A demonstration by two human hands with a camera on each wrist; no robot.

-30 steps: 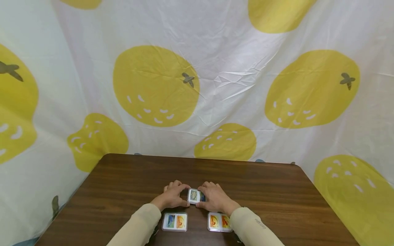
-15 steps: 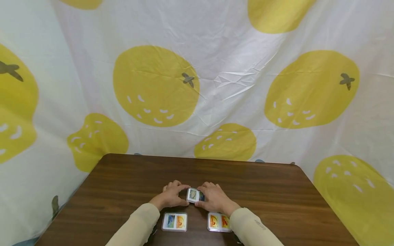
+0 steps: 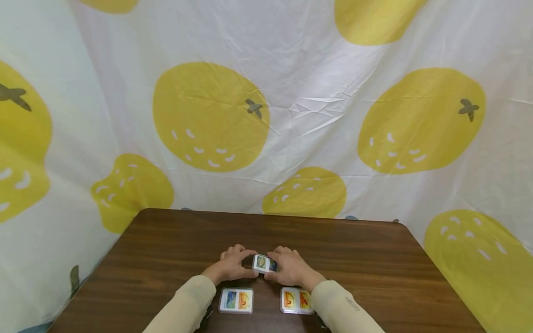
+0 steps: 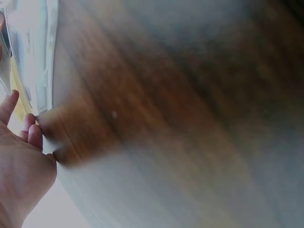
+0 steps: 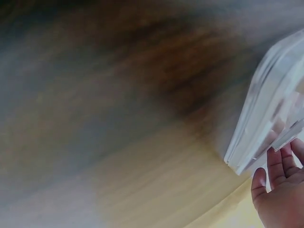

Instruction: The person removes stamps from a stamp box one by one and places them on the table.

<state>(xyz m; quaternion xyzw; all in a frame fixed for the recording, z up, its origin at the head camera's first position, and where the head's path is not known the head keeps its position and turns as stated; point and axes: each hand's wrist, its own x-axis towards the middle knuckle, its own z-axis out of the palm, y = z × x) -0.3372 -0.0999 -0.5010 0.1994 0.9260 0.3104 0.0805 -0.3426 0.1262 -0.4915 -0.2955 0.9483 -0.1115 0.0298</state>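
Note:
A small clear plastic case (image 3: pixel 261 262) showing a greenish picture and a dark blue one is held between both hands at the middle of the table. My left hand (image 3: pixel 231 265) pinches its left end between thumb and index finger. At its right end, my right hand (image 3: pixel 291 268) grips it and hides part of the blue picture. The case looks slightly tilted. Nearer me lie two like cases: one with blue and orange pictures (image 3: pixel 236 300), another with two orange pictures (image 3: pixel 291 300), partly behind the right sleeve. Clear case edges also appear beside the hands in both wrist views.
All of this is on a dark wood-grain table (image 3: pixel 175 236). A white cloth (image 3: pixel 308 111) with yellow fruit prints hangs behind its far edge and around the sides. Both wrist views are blurred over the tabletop.
The held case has shifted slightly away from me and tilted a little, its right end lower in view. Both hands stay around it. The two nearer cases have not moved.

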